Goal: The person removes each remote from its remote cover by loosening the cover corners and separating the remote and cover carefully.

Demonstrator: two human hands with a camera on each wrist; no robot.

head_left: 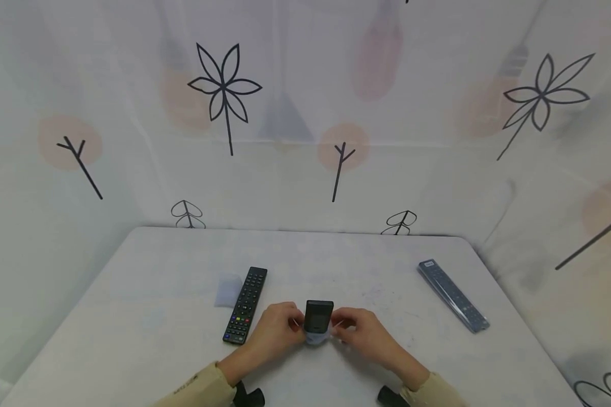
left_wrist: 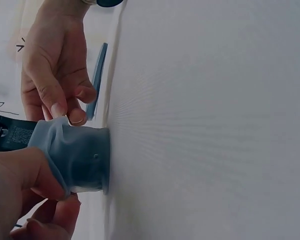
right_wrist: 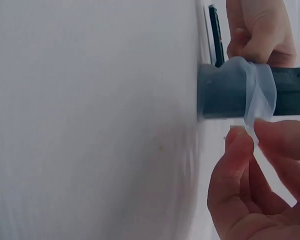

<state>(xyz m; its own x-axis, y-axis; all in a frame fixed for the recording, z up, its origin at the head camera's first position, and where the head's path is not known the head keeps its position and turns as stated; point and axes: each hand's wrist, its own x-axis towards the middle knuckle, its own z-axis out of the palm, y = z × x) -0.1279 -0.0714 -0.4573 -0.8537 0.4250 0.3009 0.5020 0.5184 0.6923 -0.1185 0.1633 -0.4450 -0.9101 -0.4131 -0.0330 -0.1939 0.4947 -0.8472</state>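
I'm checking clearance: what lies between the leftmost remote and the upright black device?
The left hand, gripping the translucent sleeve around the device; the head view shows it.

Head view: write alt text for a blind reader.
A person's left hand and right hand pinch a translucent sleeve around the base of a dark upright device on a white table. A black remote lies left, a plastic-covered remote right.

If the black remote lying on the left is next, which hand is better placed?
Probably the left hand: it is close beside the black remote, while the right hand is beyond the upright device. Both hold the sleeve.
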